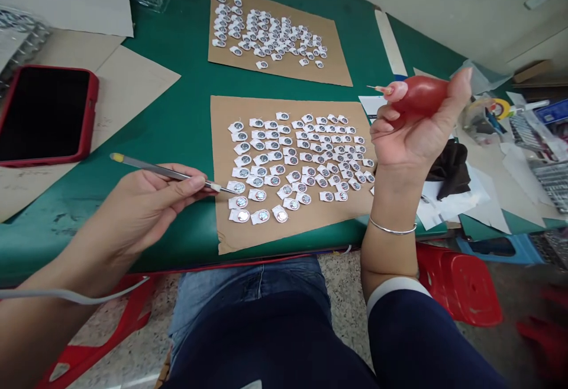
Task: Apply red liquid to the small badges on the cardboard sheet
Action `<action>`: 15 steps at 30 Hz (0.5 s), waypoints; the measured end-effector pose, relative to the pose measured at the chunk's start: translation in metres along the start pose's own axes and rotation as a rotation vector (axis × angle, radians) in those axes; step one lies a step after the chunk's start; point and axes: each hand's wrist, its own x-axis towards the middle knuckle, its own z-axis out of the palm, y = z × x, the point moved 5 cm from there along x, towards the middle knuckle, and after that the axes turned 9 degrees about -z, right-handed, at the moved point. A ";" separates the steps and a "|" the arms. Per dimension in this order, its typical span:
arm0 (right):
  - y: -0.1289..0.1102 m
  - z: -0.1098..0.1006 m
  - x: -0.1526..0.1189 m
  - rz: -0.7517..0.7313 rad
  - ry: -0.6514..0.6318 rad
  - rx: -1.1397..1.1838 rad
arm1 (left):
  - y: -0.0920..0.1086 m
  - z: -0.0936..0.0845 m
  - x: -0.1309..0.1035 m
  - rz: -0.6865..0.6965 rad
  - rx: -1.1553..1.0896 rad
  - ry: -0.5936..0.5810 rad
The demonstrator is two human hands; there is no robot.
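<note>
My left hand (153, 206) pinches a slim silver pen-like tool (151, 167) with a yellow end. Its fine point reaches a small round silver-faced piece on a white tab (236, 187), at the left edge of the near cardboard sheet (284, 232); whether they touch I cannot tell. Raised over the sheet's right side, my right hand (412, 135) is wrapped round a red squeeze bulb (421, 93). A thin needle-like nozzle (377, 88) sticks out of the bulb to the left. Rows of similar round pieces cover much of the sheet.
A farther cardboard sheet (275, 67) carries more round pieces on the green table (186, 40). A red-cased phone (47, 114) lies left. Dark cloth (450, 167), papers and yellow tape (501, 108) lie right. A red stool (474, 288) stands below the table.
</note>
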 end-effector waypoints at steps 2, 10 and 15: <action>0.000 0.002 -0.001 0.008 -0.028 -0.038 | -0.003 0.001 0.001 0.045 0.043 -0.013; 0.008 0.041 -0.010 0.004 -0.059 -0.067 | 0.015 0.012 -0.015 0.615 0.549 0.076; 0.022 0.084 -0.029 0.035 -0.132 -0.071 | 0.014 0.018 -0.017 0.906 0.765 0.015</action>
